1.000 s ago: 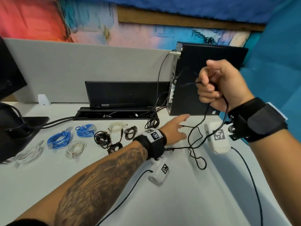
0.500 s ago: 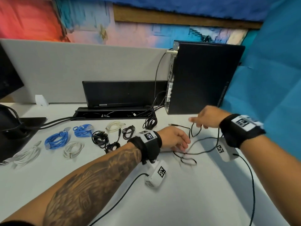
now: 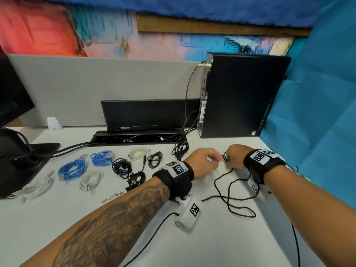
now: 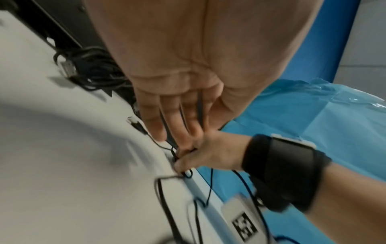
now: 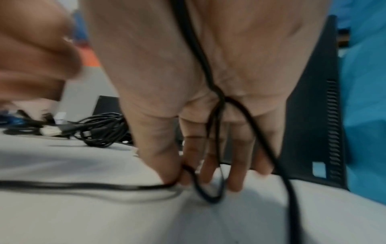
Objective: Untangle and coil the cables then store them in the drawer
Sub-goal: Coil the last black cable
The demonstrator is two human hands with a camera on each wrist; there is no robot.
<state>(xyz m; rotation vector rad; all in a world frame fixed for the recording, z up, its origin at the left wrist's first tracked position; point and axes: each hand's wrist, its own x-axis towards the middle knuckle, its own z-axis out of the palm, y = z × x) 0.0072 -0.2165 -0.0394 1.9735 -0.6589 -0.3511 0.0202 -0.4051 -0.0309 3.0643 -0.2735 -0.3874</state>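
Observation:
A thin black cable (image 3: 228, 197) lies in loose loops on the white desk (image 3: 221, 243) at the right. My right hand (image 3: 226, 159) is down on the desk; in the right wrist view its thumb and forefinger (image 5: 181, 178) pinch the black cable (image 5: 83, 184), and a strand runs up across the palm. My left hand (image 3: 211, 159) meets it from the left. In the left wrist view strands pass between the left hand's fingers (image 4: 181, 140), next to the right hand (image 4: 188, 160). A USB plug (image 4: 135, 123) lies just beyond. No drawer is in view.
Coiled cables lie in rows at the left: blue coils (image 3: 72, 168), white coils (image 3: 90, 179) and black coils (image 3: 121, 166). A black desktop computer (image 3: 242, 95) stands behind the hands. A monitor base (image 3: 23, 160) is far left. A blue sheet (image 3: 317, 132) borders the desk's right edge.
My right hand came down from in front of the computer, with the cable, to the desk. My left hand drew in, and both hands now meet on the cable.

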